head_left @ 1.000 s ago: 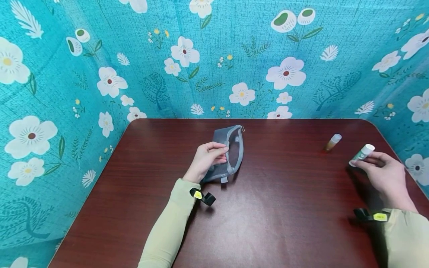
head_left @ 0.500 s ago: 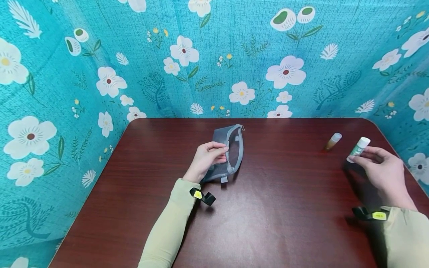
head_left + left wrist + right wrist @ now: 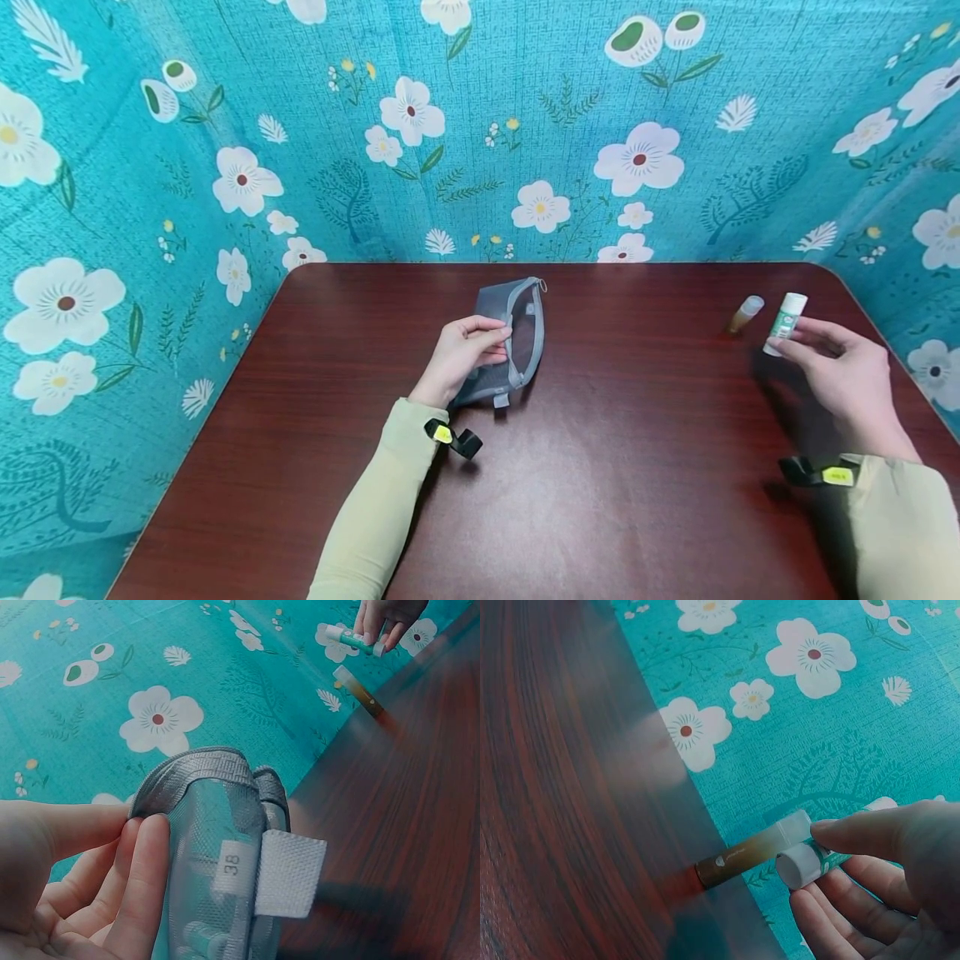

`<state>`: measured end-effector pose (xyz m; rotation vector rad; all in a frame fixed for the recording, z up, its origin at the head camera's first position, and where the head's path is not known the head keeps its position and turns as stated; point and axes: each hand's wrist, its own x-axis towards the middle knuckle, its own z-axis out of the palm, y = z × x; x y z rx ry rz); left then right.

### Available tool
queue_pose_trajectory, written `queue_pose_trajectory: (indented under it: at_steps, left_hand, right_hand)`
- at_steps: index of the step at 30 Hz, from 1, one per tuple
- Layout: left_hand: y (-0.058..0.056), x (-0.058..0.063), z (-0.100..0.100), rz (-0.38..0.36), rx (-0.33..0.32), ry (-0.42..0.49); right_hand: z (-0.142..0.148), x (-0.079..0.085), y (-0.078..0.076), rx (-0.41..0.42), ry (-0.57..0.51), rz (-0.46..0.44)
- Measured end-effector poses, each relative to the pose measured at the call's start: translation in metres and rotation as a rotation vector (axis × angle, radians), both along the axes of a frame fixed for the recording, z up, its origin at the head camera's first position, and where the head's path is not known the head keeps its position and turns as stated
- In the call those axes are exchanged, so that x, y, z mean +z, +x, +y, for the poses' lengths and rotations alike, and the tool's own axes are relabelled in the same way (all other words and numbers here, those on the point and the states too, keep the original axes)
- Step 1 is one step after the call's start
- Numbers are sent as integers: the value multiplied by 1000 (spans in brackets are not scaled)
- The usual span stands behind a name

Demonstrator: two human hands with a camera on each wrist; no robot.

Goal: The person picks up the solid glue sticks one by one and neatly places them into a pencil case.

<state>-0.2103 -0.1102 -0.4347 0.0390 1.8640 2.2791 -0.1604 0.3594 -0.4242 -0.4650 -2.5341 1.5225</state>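
Observation:
At mid-table my left hand [image 3: 463, 357] pinches the zippered edge of a grey mesh pouch [image 3: 491, 385], whose mouth gapes to the right. In the left wrist view a white tag marked 38 [image 3: 232, 866] shows on the pouch, and a greenish-white cylinder [image 3: 204, 939] shows dimly through the mesh. Over the right side of the table, my right hand [image 3: 851, 379] holds a white glue stick [image 3: 786, 323] with a green label, its white cap upward. Just left of it stands an amber tube [image 3: 746, 314] with a clear cap, apart from the hand.
A dark red wooden table [image 3: 637, 467] with rounded far corners lies beneath both hands. Blue-green flowered cloth [image 3: 480, 125] hangs behind its far edge and along both sides. Each wrist wears a black strap [image 3: 453, 437] with a yellow label.
My right hand has brought the glue stick leftward and slightly up, nearer the amber tube, and the stick now stands more upright. My left hand and the pouch stay in place.

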Motion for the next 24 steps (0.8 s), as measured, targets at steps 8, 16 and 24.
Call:
queue_pose_trajectory:
  at_steps: [8, 16, 24]
  left_hand:
    - [0, 1, 0, -9, 2, -3]
    - [0, 1, -1, -10, 4, -7]
    - [0, 0, -1, -7, 2, -10]
  right_hand:
    - [-10, 3, -7, 22, -5, 14]
    - [-21, 9, -15, 54, 22, 8]
    - [-27, 12, -22, 72, 6, 46]
